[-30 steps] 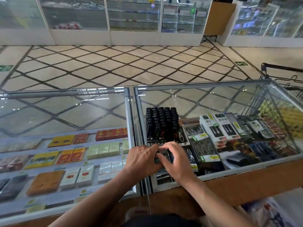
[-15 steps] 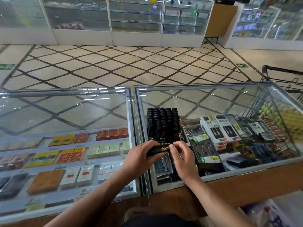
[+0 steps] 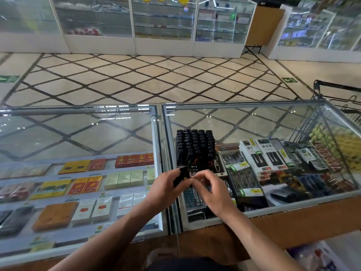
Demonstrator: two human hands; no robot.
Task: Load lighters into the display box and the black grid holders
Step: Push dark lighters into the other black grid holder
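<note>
Gripping black, gold-marked lighter in left hand over glass counter; right hand curled at its 3 o'clock end, hold unclear. At 12 o'clock, full black grid holder; yellow tag reading 5.00

Beige tiled floor crossed by dark diamond lines; white-framed glass display cabinets behind; brown wooden counter ledge nearest

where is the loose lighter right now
In the head view the left hand grips the black lighter over the left edge of the right glass case, just before the full lighter holder.
</note>
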